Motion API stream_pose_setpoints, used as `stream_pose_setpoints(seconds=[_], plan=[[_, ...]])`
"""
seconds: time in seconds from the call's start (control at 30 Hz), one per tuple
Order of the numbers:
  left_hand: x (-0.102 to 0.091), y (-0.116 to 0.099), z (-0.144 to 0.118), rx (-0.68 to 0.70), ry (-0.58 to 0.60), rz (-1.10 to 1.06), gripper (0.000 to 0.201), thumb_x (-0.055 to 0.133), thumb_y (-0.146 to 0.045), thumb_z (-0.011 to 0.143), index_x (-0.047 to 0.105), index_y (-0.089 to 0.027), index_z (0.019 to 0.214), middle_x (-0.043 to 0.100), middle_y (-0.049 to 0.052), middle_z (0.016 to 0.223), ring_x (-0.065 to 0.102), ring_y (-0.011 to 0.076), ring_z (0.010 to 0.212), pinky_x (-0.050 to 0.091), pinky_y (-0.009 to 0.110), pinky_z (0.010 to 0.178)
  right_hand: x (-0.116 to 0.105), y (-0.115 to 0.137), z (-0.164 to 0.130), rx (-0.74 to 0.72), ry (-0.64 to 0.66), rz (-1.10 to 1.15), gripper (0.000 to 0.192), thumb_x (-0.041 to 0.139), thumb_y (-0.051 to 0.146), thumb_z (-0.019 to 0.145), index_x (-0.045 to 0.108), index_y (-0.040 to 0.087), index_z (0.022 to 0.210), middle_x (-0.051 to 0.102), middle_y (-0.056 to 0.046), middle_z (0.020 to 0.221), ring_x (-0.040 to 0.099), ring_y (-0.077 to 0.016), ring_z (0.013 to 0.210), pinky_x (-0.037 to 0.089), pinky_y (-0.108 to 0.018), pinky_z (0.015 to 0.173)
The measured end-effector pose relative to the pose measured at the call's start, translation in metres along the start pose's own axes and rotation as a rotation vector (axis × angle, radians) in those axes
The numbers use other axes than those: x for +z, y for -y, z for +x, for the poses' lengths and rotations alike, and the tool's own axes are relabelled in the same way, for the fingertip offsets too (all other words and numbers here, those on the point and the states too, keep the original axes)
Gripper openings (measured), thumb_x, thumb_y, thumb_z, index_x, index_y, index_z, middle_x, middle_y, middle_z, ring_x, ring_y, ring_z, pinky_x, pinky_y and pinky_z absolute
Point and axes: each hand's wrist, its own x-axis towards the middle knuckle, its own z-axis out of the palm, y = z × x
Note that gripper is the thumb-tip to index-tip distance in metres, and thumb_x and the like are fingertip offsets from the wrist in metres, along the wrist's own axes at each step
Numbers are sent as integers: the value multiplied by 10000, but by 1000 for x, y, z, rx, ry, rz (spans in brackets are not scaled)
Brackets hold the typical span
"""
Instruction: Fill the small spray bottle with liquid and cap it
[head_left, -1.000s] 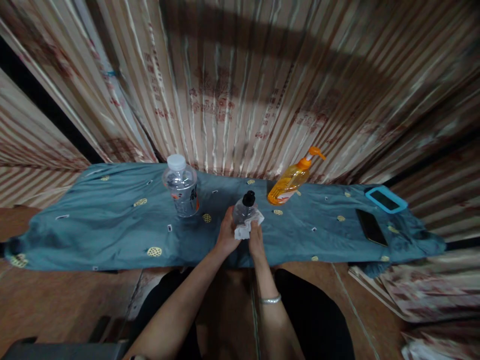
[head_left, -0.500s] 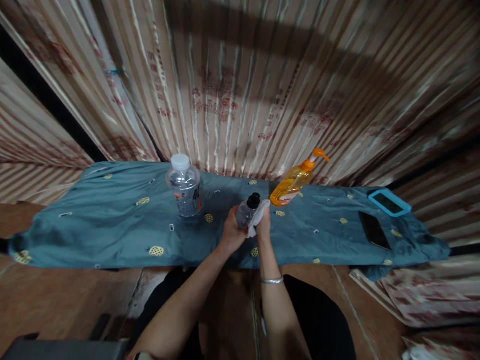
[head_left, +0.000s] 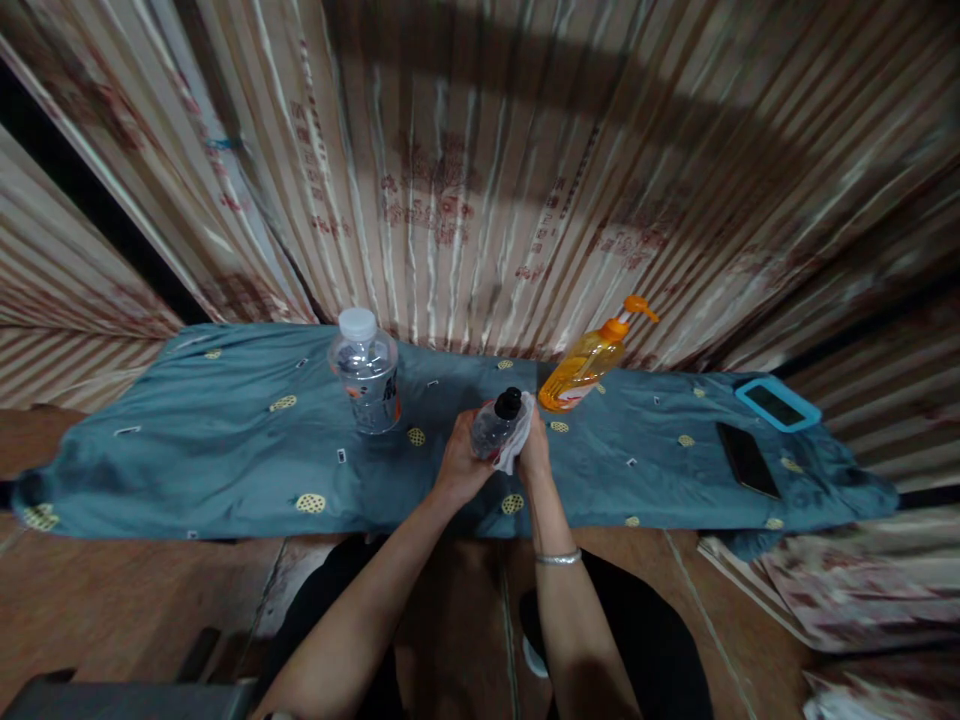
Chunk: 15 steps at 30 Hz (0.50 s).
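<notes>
We are sitting in front of a long low table (head_left: 187,470) that is covered with a blue-green cloth (head_left: 225,450), and behind its far edge a striped curtain (head_left: 480,170) is hanging. Near the far edge, a little left of the middle, a clear water bottle (head_left: 366,375) with a white cap is standing upright. Right of the middle, also near the far edge, an orange pump bottle (head_left: 586,366) is standing, and its pump head is pointing to the right. Near the right end of the table a dark phone (head_left: 745,458) is lying flat, and just beyond it, near the far right corner, a second phone in a light blue case (head_left: 775,404) is lying.

Over the middle of the table, close to the near edge, we are holding a small clear bottle (head_left: 491,432) with a black cap. It is tilting, with the cap pointing up and to the right. Our left hand (head_left: 459,462) is closing around its lower part. Our right hand (head_left: 535,452) is pressing a white tissue (head_left: 517,445) against the right side of the bottle, with the fingers closed on the tissue. On the right wrist we are wearing a silver bracelet (head_left: 559,557).
</notes>
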Motion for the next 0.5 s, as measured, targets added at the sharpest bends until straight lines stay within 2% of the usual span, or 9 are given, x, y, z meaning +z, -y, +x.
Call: stream_pose_setpoints(seconds=[0.13,0.23,0.4,0.5], plan=[[-2,1,4,-52,-71,-20,444,728,-75,549,611,-201,958,661,14,945,647,234,957,509,401,933,4,-17,5,77,19,7,407,562,594,833,634,213,710,651,-25,645,613,-193,658,512,-289,619],[-7,-5,7,-83,-75,-115,432,783,-152,555,605,-201,946,669,-8,907,659,208,904,521,348,877,4,-33,-2,128,23,25,327,613,509,819,677,193,760,683,-30,684,637,-195,687,527,-289,665],[-13,-22,9,-126,-99,-300,484,859,-233,518,624,-195,939,686,-30,863,654,166,827,513,275,799,6,-41,-21,185,29,125,514,561,661,826,702,168,865,723,-65,783,689,-216,775,557,-292,694],[-15,-31,10,-135,-107,-389,517,875,-248,502,620,-197,949,681,-44,838,640,148,784,513,262,761,10,-37,-35,192,90,199,637,564,772,769,707,177,948,744,-85,893,708,-239,855,587,-335,746]])
